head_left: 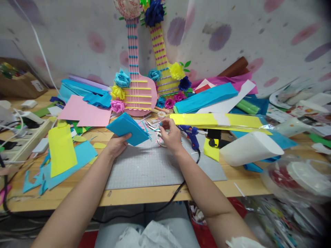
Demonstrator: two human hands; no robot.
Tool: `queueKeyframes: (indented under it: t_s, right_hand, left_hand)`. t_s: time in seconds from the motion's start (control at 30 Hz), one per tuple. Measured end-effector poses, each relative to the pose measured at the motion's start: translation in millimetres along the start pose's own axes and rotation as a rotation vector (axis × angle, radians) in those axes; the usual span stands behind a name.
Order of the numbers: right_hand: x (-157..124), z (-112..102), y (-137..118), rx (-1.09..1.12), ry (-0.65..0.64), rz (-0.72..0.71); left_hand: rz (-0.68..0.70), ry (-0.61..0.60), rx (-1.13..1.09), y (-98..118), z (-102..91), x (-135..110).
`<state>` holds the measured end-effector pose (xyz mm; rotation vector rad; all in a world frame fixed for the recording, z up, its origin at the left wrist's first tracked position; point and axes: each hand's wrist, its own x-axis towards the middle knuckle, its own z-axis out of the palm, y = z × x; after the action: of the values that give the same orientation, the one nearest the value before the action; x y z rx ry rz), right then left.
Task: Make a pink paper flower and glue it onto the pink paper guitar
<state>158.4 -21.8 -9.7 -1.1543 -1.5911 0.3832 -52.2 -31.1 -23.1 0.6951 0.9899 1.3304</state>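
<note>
My left hand (117,145) grips a folded stack of blue crepe paper (129,129), thumb on top, held above the grey cutting mat (144,168). The fingers of my right hand (170,135) are pinched together over a pair of scissors (159,138). A small bit of blue shows at those fingertips, but what they hold is too small to make out. The scissors' blades point left, toward the blue stack, and my hand partly covers the handles. Just right of that hand lies a blue glue gun (191,133), its black cord running off the table's front.
Two paper guitars, one pink (141,94) and one yellow (165,81), lean on the wall. Yellow paper (62,150) and pink paper (82,112) lie at left, near a power strip (31,146). A white roll (250,148) and a wrapped yellow strip (201,120) are at right.
</note>
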Motion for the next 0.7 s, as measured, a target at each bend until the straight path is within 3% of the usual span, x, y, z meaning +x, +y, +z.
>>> queueKeyframes:
  t_s: [0.27,0.7]
  right_hand:
    - [-5.6,0.5,-6.1,-0.003,0.118,-0.099]
    - [-3.6,5.5,3.1,-0.020,0.107,-0.003]
  left_hand:
    - [0.102,0.088,0.025,-0.2,2.2,1.5]
    - [0.101,0.051,-0.037,2.4,2.9,3.3]
